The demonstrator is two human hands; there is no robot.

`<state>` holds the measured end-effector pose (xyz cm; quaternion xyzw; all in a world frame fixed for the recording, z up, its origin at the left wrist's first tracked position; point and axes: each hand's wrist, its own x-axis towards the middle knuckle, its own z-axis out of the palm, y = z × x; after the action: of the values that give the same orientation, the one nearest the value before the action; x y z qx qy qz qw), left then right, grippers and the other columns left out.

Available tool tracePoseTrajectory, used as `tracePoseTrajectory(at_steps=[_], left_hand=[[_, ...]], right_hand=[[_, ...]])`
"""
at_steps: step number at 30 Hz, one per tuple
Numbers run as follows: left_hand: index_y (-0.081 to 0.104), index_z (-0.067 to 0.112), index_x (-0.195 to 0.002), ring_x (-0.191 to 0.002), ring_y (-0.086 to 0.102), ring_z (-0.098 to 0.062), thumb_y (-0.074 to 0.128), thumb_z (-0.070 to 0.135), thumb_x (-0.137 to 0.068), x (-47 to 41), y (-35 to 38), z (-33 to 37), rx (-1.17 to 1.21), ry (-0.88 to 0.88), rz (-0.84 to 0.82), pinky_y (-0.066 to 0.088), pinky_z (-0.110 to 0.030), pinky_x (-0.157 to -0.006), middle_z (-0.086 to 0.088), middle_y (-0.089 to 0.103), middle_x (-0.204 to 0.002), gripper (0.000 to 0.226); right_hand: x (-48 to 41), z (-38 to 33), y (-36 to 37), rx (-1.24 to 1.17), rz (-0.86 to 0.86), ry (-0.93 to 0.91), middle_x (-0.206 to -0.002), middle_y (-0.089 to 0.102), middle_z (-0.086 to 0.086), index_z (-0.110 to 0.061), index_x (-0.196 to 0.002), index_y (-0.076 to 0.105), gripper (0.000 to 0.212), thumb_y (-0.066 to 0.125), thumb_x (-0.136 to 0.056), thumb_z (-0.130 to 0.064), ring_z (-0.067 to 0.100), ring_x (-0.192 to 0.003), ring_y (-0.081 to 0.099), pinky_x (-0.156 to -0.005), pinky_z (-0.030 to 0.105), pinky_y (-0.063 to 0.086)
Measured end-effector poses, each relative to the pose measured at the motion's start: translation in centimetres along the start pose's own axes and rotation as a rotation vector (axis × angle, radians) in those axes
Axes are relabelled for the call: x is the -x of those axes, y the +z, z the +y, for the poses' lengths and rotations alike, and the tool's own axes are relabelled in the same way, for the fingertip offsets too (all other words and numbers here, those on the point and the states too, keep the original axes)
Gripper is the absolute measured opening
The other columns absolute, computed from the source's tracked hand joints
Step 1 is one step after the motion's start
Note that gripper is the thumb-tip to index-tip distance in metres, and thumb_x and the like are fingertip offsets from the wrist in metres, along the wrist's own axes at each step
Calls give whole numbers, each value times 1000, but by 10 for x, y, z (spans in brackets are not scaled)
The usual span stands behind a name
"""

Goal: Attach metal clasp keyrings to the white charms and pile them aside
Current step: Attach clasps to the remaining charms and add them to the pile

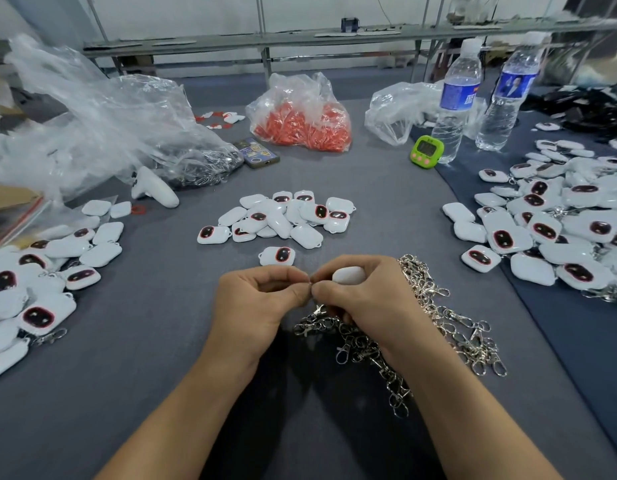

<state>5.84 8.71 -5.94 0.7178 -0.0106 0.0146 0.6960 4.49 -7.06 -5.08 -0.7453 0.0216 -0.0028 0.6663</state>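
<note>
Two bare forearms enter from the near edge and meet over the grey tabletop (127, 375). The left hand (262, 299) has its fingers curled, thumb and forefinger pressed together where the two hands touch. We cannot tell what they pinch, as it is too small. The right hand (355, 299) curls round one white charm (348, 274), held plain side up just above the tabletop, its thumb and forefinger meeting those of the left.

Beneath and to the right of the right hand lies a heap of metal clasp keyrings (449, 327). Just beyond the hands we see a single charm (277, 256) lying face up. Farther off lies a loose pile of charms (279, 216).

At the left edge lies a left pile (40, 282), and several of its charms carry clasps. A larger right pile (559, 230) lies on the right.

At the far side stand a bag of red pieces (300, 123), a green timer (426, 151), two water bottles (457, 98), a phone (256, 153) and crumpled clear plastic (109, 123).
</note>
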Motion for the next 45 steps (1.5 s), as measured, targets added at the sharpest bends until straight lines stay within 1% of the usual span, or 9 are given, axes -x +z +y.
tracePoseTrajectory(at_steps=[7,11,21,27,30,36,39,42,45], left_hand=[[82,26,-83,-71,72,-12,84,-1,-74,-4,-1,-2,11,7,34,53,-15,-66,-5,78,-79,28],[82,27,-83,-77,76,-15,79,-4,-79,-4,0,-2,15,53,21,54,-15,-69,-4,79,-81,32],[81,35,-77,-70,74,-4,81,3,-79,3,2,-1,-292,224,49,55,-14,-66,14,77,-74,32],[81,34,-80,-72,75,-6,85,16,-78,3,5,-1,-229,110,32,55,-17,-65,10,77,-74,18],[80,39,-78,-67,72,-3,83,22,-80,4,5,-2,-283,113,43,52,-16,-61,13,76,-71,17],[77,40,-76,-53,57,0,80,22,-78,8,5,-2,-544,291,155,40,-7,-51,27,69,-68,18],[78,41,-79,-61,65,1,82,19,-79,6,5,-3,-484,285,114,45,-7,-58,25,72,-72,22],[80,39,-79,-73,74,-1,84,16,-79,3,3,-3,-320,169,56,57,-19,-69,17,77,-77,24],[79,40,-77,-69,72,0,82,14,-80,3,3,-4,-361,143,11,52,-12,-63,15,76,-73,26]], right_hand=[[-1,0,-2,101,164,-6,-57,67,-5,-26,-69,78,19,78,-75,-8,6,-49,55,-48,21,47],[0,-1,0,86,116,-47,-57,68,-3,-24,-71,79,9,81,-76,-17,7,-51,56,-49,23,46],[0,1,2,185,98,-69,-49,60,-6,-28,-70,78,14,78,-77,-16,4,-44,46,-43,18,38],[0,0,5,115,166,-75,-58,69,4,-25,-71,77,16,78,-81,-12,8,-49,54,-47,25,45],[0,1,3,188,171,-91,-60,70,-1,-26,-71,76,15,78,-81,-16,6,-51,59,-48,26,50],[2,6,7,369,128,-140,-56,67,-14,-27,-74,76,12,74,-83,-20,2,-51,59,-49,14,41],[3,6,7,362,132,-152,-55,66,-12,-26,-74,76,13,71,-81,-17,3,-49,57,-48,15,39],[1,4,5,359,174,-143,-53,65,-10,-27,-70,75,13,71,-77,-18,5,-49,56,-48,16,39],[1,4,3,415,228,-134,-53,64,-13,-30,-67,73,14,71,-76,-20,5,-52,59,-48,14,40]])
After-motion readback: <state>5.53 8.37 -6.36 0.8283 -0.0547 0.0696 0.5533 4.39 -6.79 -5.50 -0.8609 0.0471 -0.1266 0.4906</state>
